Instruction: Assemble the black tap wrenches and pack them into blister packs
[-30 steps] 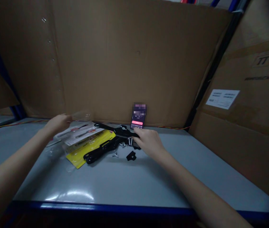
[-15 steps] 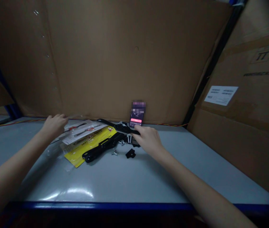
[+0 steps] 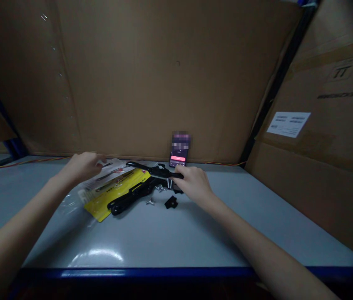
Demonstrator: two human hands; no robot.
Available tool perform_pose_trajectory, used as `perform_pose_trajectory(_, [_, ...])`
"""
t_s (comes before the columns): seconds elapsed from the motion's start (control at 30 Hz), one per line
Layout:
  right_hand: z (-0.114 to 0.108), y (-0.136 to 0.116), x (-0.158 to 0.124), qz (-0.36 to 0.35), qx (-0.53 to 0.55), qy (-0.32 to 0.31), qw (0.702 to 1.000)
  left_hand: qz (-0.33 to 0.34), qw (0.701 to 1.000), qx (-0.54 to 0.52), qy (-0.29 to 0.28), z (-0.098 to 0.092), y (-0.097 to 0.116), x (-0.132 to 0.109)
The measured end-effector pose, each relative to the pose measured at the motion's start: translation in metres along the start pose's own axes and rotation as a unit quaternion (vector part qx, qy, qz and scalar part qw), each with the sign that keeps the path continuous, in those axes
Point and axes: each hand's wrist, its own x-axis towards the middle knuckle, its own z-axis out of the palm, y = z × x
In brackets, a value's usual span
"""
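My right hand (image 3: pixel 193 181) is closed round one end of a long black bar-shaped part (image 3: pixel 139 166), which slants up to the left above other black pieces. My left hand (image 3: pixel 84 166) hovers over the left end of a printed card in clear plastic (image 3: pixel 110 171), its fingers bent and a little apart, with nothing seen in them. On a yellow packaging card (image 3: pixel 98 206) lies a black long-handled part (image 3: pixel 129 200). A silver wing screw (image 3: pixel 150 201) and a small black lobed piece (image 3: pixel 172 202) rest on the surface in front.
A lit phone (image 3: pixel 178 156) leans against the cardboard back wall (image 3: pixel 126 83). Thin red and yellow wires (image 3: pixel 223 163) run along the back edge. A large carton (image 3: pixel 320 166) stands at the right. The grey shelf (image 3: pixel 151 241) ends in a blue front edge (image 3: pixel 151 273).
My left hand has moved to the right, over the plastic packaging. My right hand keeps hold of the black bar-shaped part, nearly still.
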Motion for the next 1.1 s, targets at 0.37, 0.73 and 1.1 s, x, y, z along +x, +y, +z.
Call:
perform_pose_trajectory(0.37, [-0.001, 0.001, 0.001, -0.117, 0.109, -0.007, 0.987, 0.127, 0.809, -0.365, -0.444, -0.006, 0.127, 0.000])
perform_pose_trajectory(0.73, [0.000, 0.007, 0.005, -0.116, 0.038, 0.044, 0.992, 0.080, 0.820, -0.436, -0.363, 0.025, 0.128, -0.012])
perform_pose_trajectory(1.1, [0.003, -0.011, -0.001, 0.018, 0.290, -0.089, 0.953, 0.117, 0.949, -0.287, -0.055, 0.045, 0.149, -0.023])
